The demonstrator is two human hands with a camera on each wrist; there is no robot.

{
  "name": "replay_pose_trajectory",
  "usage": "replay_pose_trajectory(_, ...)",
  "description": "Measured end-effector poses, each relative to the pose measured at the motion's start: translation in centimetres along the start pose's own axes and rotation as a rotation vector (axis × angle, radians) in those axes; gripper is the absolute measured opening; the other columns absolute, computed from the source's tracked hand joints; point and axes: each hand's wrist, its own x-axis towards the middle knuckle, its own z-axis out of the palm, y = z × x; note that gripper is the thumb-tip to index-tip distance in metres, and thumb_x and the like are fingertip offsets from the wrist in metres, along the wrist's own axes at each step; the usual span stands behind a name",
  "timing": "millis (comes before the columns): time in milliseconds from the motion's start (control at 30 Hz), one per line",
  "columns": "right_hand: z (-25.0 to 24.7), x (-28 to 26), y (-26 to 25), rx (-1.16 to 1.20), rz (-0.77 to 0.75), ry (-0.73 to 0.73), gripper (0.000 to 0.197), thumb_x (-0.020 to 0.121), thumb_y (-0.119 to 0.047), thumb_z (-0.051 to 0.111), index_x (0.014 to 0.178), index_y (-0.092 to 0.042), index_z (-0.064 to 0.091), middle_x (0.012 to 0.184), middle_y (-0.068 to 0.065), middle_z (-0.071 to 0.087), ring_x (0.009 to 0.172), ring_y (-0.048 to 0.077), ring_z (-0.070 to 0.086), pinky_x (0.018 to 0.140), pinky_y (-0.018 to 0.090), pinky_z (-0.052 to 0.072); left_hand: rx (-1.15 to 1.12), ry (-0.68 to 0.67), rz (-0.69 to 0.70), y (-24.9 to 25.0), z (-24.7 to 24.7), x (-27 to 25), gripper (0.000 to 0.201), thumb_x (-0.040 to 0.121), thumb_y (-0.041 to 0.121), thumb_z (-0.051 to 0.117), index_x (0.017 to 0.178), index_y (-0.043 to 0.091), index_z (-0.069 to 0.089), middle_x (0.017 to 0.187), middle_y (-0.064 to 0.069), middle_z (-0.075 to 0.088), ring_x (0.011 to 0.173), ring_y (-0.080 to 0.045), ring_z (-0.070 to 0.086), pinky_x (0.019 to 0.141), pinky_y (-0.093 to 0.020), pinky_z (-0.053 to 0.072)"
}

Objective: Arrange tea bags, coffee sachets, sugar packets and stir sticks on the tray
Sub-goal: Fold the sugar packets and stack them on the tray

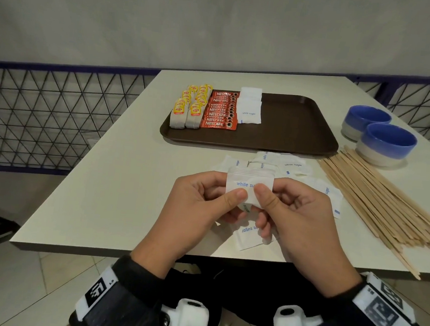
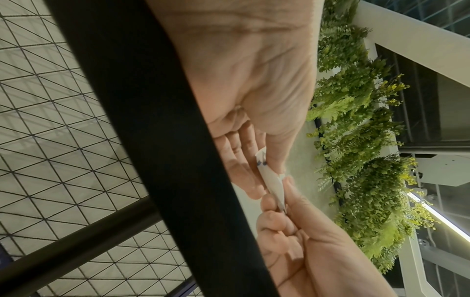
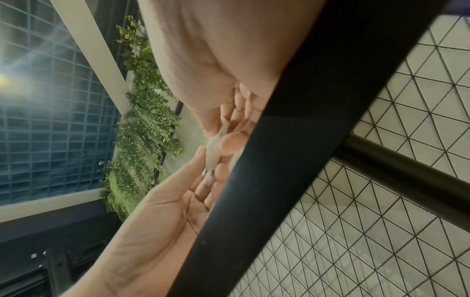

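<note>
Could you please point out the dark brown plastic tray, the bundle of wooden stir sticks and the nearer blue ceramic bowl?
dark brown plastic tray [image 1: 290, 122], head view, bare floor.
bundle of wooden stir sticks [image 1: 377, 195], head view, mid-bundle.
nearer blue ceramic bowl [image 1: 385, 149], head view, outer wall.

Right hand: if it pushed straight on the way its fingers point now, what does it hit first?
The right hand points left, so it would meet the left hand first; both already pinch the same sugar packet stack. Depth looks matched, though not certain.
</note>
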Motion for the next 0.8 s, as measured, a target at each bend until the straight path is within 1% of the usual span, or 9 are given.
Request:
replay_pose_trajectory(200, 0.4, 0.1, -0.5, -0.013, 0.031, 0.037, 0.017, 0.093, -0.028, 0.071, 0.083, -0.016, 0.075, 0.057, 0.018, 0.063, 0.046, 0.032, 0.058, 0.054, 0.044, 0.053, -0.013, 0.002, -0.006, 0.0, 0.0, 0.0, 0.023, 0.089, 0.011, 0.073, 0.111, 0.007, 0.075, 0.091, -0.017, 0.078, 0.070, -0.028, 0.070, 0.069, -0.035, 0.054)
replay_pose_trajectory(300, 0.0, 0.4, -1.5, -0.020, 0.071, 0.066, 0.013, 0.092, -0.029, 0.071, 0.088, -0.018, 0.075, 0.065, 0.016, 0.068, 0.049, 0.034, 0.063, 0.058, 0.050, 0.056, -0.006, 0.015, -0.009, 0.2, 0.1, 0.0, 0.021, 0.088, 0.010, 0.073, 0.109, 0.007, 0.075, 0.089, -0.016, 0.078, 0.067, -0.025, 0.070, 0.065, -0.034, 0.056)
replay_pose_trajectory(367, -0.6, 0.8, -2.7, -0.110, 0.069, 0.042, 0.014, 0.089, -0.032, 0.072, 0.094, -0.019, 0.075, 0.073, 0.011, 0.070, 0.053, 0.034, 0.066, 0.053, 0.051, 0.058, 0.005, 0.010, -0.015, 0.3, 0.1, -0.1, 0.020, 0.089, 0.009, 0.073, 0.109, 0.007, 0.075, 0.089, -0.015, 0.078, 0.068, -0.026, 0.071, 0.066, -0.037, 0.059)
replay_pose_trajectory(433, -1.4, 1.5, -4.2, -0.287, 0.048, -0.049, 0.024, 0.084, -0.036, 0.075, 0.103, -0.022, 0.074, 0.082, 0.002, 0.070, 0.062, 0.026, 0.071, 0.051, 0.046, 0.060, 0.008, 0.009, -0.019, 0.3, 0.0, -0.1, 0.020, 0.089, 0.009, 0.073, 0.108, 0.007, 0.076, 0.087, -0.017, 0.078, 0.068, -0.027, 0.071, 0.068, -0.040, 0.060)
replay_pose_trajectory(500, -1.9, 2.3, -5.8, -0.473, 0.028, -0.192, 0.023, 0.085, -0.032, 0.077, 0.107, -0.025, 0.074, 0.087, -0.003, 0.070, 0.068, 0.019, 0.073, 0.054, 0.039, 0.061, 0.022, 0.016, -0.017, 0.3, -0.1, -0.1, 0.019, 0.088, 0.010, 0.073, 0.107, 0.008, 0.076, 0.085, -0.017, 0.078, 0.069, -0.028, 0.071, 0.066, -0.035, 0.058)
replay_pose_trajectory(567, -1.9, 3.3, -7.0, -0.605, 0.034, -0.362, 0.011, 0.090, -0.025, 0.076, 0.101, -0.025, 0.077, 0.085, -0.004, 0.073, 0.068, 0.017, 0.072, 0.058, 0.038, 0.063, 0.043, 0.013, -0.014, 0.4, -0.1, -0.1, 0.018, 0.088, 0.010, 0.074, 0.106, 0.009, 0.077, 0.084, -0.016, 0.077, 0.068, -0.028, 0.070, 0.066, -0.035, 0.059)
replay_pose_trajectory(667, -1.8, 5.3, -8.1, -0.713, 0.132, -0.538, 0.005, 0.092, -0.020, 0.074, 0.095, -0.020, 0.077, 0.080, -0.003, 0.076, 0.068, 0.017, 0.072, 0.064, 0.039, 0.064, 0.068, 0.012, -0.019, 0.4, 0.3, -0.2, 0.019, 0.089, 0.011, 0.074, 0.108, 0.015, 0.076, 0.086, -0.011, 0.078, 0.070, -0.027, 0.070, 0.075, -0.045, 0.062)
replay_pose_trajectory(733, -1.7, 7.3, -9.1, -0.793, 0.194, -0.605, 0.007, 0.093, -0.021, 0.072, 0.098, -0.020, 0.076, 0.085, -0.002, 0.077, 0.075, 0.018, 0.074, 0.069, 0.036, 0.064, 0.047, 0.051, -0.012, 0.3, 0.5, -0.1, 0.024, 0.090, 0.010, 0.073, 0.113, 0.019, 0.073, 0.089, -0.010, 0.078, 0.071, -0.025, 0.070, 0.077, -0.049, 0.061)
replay_pose_trajectory(800, -1.8, 10.1, -9.8, -0.830, 0.225, -0.583, 0.008, 0.093, -0.021, 0.071, 0.100, -0.019, 0.075, 0.090, 0.000, 0.078, 0.079, 0.019, 0.074, 0.069, 0.032, 0.064, -0.003, 0.113, 0.004, 0.2, 0.4, 0.1, 0.026, 0.090, 0.008, 0.074, 0.113, 0.019, 0.070, 0.090, -0.010, 0.077, 0.068, -0.023, 0.068, 0.073, -0.047, 0.061)
